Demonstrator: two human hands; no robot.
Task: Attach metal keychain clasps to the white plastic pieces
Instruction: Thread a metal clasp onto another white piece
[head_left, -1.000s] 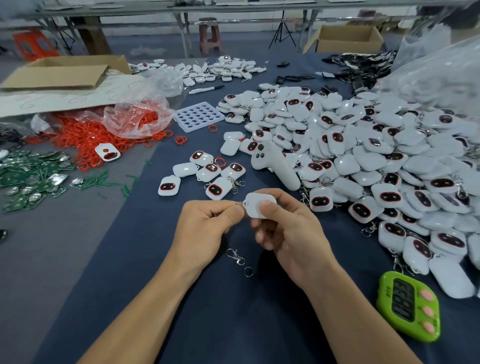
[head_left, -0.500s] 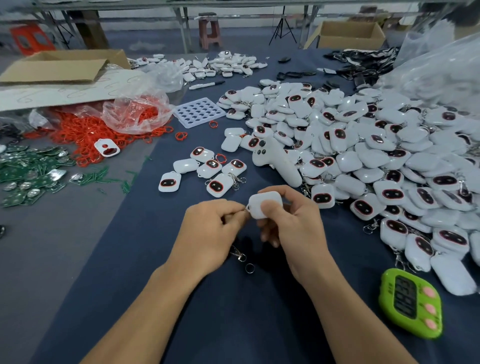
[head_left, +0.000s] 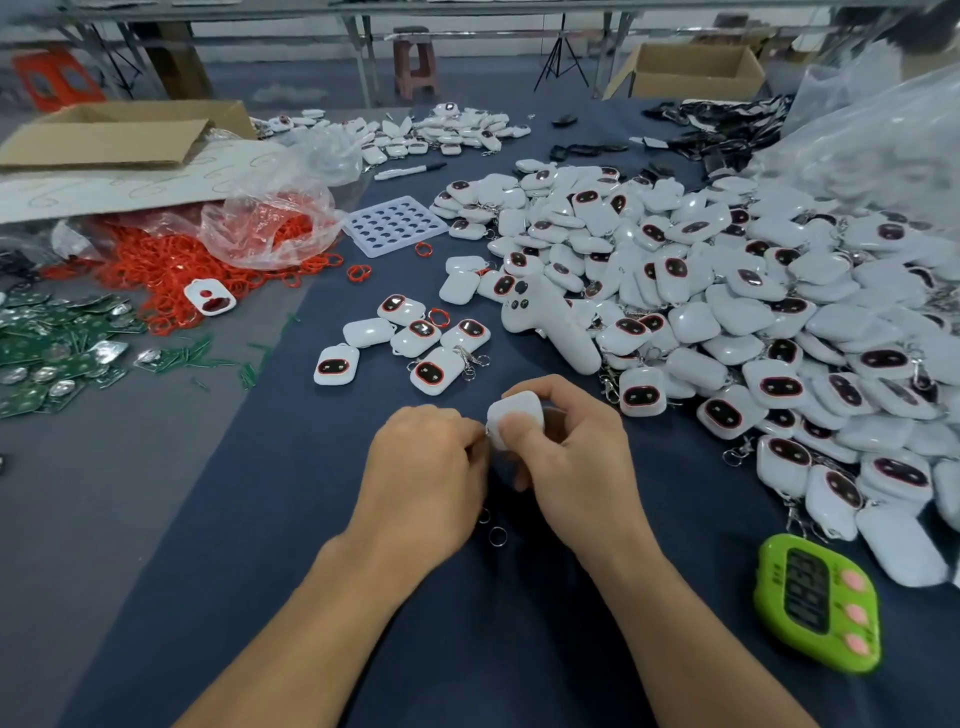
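Worked at a long table under a dark blue cloth (head_left: 260, 545), with a great heap of white plastic pieces (head_left: 727, 312) to the right, orange rings (head_left: 171, 270) to the left and a green timer (head_left: 818, 603) near the right forearm. Held one white piece (head_left: 514, 410) just above the cloth in the right hand (head_left: 576, 462), thumb laid across its face and fingers curled behind. Had the left hand (head_left: 426, 478) curled tight, fingertips pinched against the left corner of the piece, most probably on the ring of a metal clasp; could not see the clasp itself behind the fingers. To do this step well, better to hold the piece steady with the right hand only, to turn the split ring slowly through the corner eye, and not to let go before passing the whole coil through, for fear of slipping. Compared with one second before: brought the left fist closer against the piece, and covered with the left hand the spare clasp on the cloth, leaving only its small ring (head_left: 497, 536) in sight.
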